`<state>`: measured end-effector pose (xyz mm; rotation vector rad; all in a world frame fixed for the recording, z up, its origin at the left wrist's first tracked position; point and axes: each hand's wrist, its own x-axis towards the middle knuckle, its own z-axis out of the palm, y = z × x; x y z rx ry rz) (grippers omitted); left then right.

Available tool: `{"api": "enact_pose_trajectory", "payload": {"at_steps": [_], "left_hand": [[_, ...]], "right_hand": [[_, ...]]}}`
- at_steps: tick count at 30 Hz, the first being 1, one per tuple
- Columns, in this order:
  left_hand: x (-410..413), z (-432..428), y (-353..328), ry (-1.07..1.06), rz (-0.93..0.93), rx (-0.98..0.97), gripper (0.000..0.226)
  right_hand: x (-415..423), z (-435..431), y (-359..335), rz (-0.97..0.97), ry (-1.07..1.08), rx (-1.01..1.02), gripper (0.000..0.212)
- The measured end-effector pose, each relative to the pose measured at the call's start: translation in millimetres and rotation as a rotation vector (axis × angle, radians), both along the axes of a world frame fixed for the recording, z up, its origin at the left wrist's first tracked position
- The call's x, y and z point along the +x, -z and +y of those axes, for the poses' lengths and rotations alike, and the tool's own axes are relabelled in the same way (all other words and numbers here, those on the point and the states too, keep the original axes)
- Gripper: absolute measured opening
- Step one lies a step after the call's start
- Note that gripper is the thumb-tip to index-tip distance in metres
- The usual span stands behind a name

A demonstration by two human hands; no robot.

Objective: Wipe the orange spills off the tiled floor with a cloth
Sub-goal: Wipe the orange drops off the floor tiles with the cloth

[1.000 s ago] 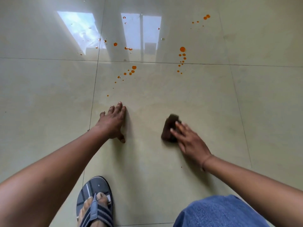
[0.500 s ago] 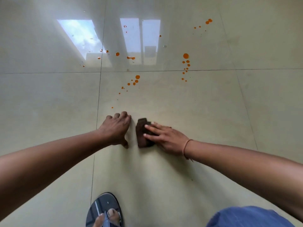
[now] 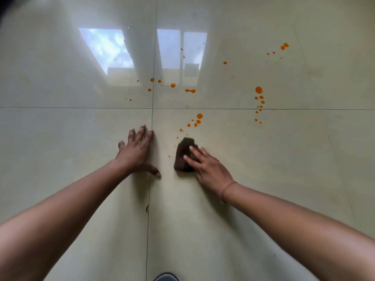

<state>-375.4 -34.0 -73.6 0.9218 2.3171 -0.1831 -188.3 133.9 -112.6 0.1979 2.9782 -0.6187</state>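
A small dark brown cloth [image 3: 182, 154] lies folded on the pale glossy tiled floor [image 3: 263, 179]. My right hand [image 3: 207, 167] presses down on it with straight fingers. My left hand [image 3: 138, 153] rests flat on the floor to the left of the cloth, fingers spread. Orange drops [image 3: 195, 120] trail away just beyond the cloth. One small orange drop [image 3: 169, 156] sits between my hands. Another line of orange drops [image 3: 259, 102] runs at the right. Further orange drops [image 3: 172, 85] lie near the tile joint, and orange drops [image 3: 284, 46] dot the far right.
Grout lines [image 3: 151, 118] cross just beyond my left hand. Window reflections [image 3: 107, 49] glare on the far tiles. The tip of a sandal [image 3: 166, 277] shows at the bottom edge.
The view has moved forward, so the spills look nearer. My right hand has slid the cloth away from my left hand and forward, up to the nearest trail of drops.
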Motion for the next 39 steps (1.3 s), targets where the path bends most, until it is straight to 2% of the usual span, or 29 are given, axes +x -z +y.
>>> {"api": "enact_pose_trajectory", "payload": {"at_steps": [1,2,4,6,7,8,11,12,13,16,17,18,21,22,25,27,28,31,32,33,35,37,39], "left_hand": [[-6.4,1.2,1.2,-0.014,-0.007,-0.004,0.153],[-11.7,2.4,2.4,-0.019,-0.026,-0.010,0.152],[-19.2,2.5,5.3,-0.023,-0.075,-0.012,0.150],[-20.9,-1.1,4.6,-0.021,-0.132,-0.015,0.154],[-23.2,-1.9,3.9,-0.014,-0.149,-0.015,0.155],[-23.6,-2.3,3.7,-0.014,-0.161,-0.015,0.155],[-24.9,-1.6,3.3,-0.034,-0.183,-0.024,0.154],[-25.3,-0.4,3.0,-0.028,-0.184,-0.034,0.155],[-24.4,0.6,2.1,-0.026,-0.190,-0.046,0.155],[-23.9,2.3,5.1,-0.024,-0.194,-0.046,0.153],[-23.6,2.1,5.8,-0.030,-0.193,-0.040,0.153],[-23.2,1.5,5.9,-0.028,-0.184,-0.037,0.153],[-22.2,-0.7,6.4,-0.026,-0.169,-0.044,0.153],[-22.6,-0.1,6.2,-0.031,-0.174,-0.044,0.154],[-24.2,1.2,5.0,-0.047,-0.191,-0.030,0.154],[-23.5,2.0,4.0,-0.051,-0.197,-0.038,0.155],[-23.1,2.8,3.2,-0.048,-0.192,-0.048,0.155],[-21.8,6.9,4.8,-0.054,-0.184,-0.080,0.156],[-20.8,7.8,6.2,-0.061,-0.184,-0.083,0.155],[-20.2,7.2,7.5,-0.064,-0.181,-0.079,0.155],[-20.1,5.6,9.2,-0.075,-0.174,-0.051,0.157],[-20.8,5.1,7.4,-0.080,-0.178,-0.042,0.158],[-19.9,6.1,5.3,-0.084,-0.180,-0.049,0.158]], "right_hand": [[-22.6,-16.3,-0.2,-0.031,0.120,-0.027,0.056],[-33.7,-35.4,2.3,-0.060,0.147,-0.033,0.056],[-21.6,-58.8,6.1,-0.021,-0.008,-0.024,0.054],[12.9,-43.9,0.9,-0.002,-0.187,-0.020,0.052],[15.7,-27.4,-1.0,0.028,-0.208,0.010,0.052],[7.9,-11.5,-4.1,0.012,-0.159,0.025,0.053],[-60.6,-14.2,-5.9,-0.133,0.304,0.024,0.056],[-74.4,-27.3,-5.4,-0.166,0.356,0.014,0.056],[-77.9,-37.7,-4.8,-0.157,0.312,0.001,0.057],[-38.3,-24.5,-9.7,-0.130,0.000,-0.026,0.059],[-31.0,-5.0,-10.4,-0.113,-0.017,-0.014,0.059],[-35.2,11.8,-10.7,-0.123,0.046,-0.002,0.058],[-92.1,22.1,-6.9,-0.168,0.415,0.051,0.055],[-105.2,9.7,-4.6,-0.175,0.427,0.046,0.057],[-76.2,-24.9,-3.1,-0.150,0.090,-0.001,0.062],[-33.7,-4.5,-7.5,-0.115,-0.034,-0.044,0.064],[-28.7,17.3,-6.5,-0.090,0.006,-0.027,0.063],[-77.8,70.8,-0.6,-0.133,0.463,0.053,0.054],[-102.7,69.6,-1.8,-0.139,0.553,0.052,0.054],[-122.1,57.0,-1.8,-0.133,0.534,0.048,0.055],[-127.8,20.9,1.9,-0.078,0.284,0.048,0.057],[-88.1,0.8,-1.2,-0.060,-0.030,0.040,0.054],[-52.6,21.3,-7.1,-0.058,-0.175,0.019,0.052]]}}
